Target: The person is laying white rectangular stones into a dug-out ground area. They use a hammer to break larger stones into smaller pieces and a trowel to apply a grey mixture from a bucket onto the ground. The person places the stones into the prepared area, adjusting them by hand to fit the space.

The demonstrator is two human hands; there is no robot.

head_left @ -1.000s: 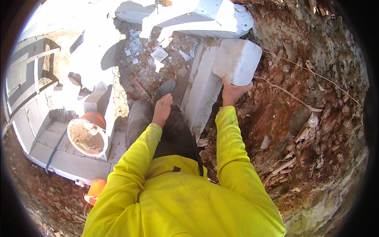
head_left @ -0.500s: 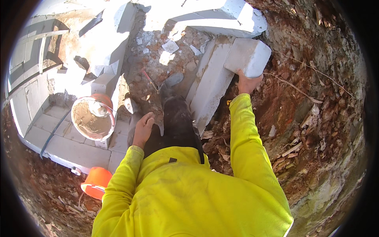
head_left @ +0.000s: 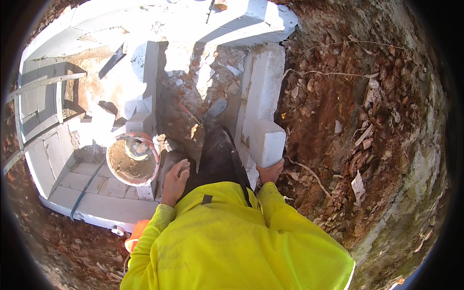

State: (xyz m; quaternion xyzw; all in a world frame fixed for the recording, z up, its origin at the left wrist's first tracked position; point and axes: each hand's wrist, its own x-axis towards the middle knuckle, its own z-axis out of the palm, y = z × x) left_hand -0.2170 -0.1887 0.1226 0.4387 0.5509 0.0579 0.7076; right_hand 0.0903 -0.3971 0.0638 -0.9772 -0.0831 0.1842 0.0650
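My right hand (head_left: 270,172) grips the near end of a pale, smooth-faced building block (head_left: 267,144). The block is over the near part of a low white block wall (head_left: 266,82) to my right; whether it rests there or hangs just above cannot be told. My left hand (head_left: 176,182) hangs beside my left thigh, its fingers loosely curled and apart, with nothing visible in them. Left of that hand stands a bucket (head_left: 112,169) of brown mortar, with a tool (head_left: 141,148) lying in it.
An orange bucket (head_left: 137,234) is partly hidden by my left sleeve. Broken white pieces (head_left: 205,73) and a red-handled tool (head_left: 190,114) lie on the trench floor. A rough earth bank (head_left: 333,111) rises at right. A blue strap (head_left: 86,192) crosses the left blockwork.
My right hand has brought the block nearer along the wall, from its far end toward my body. My left hand stays by my thigh. The view has shifted.
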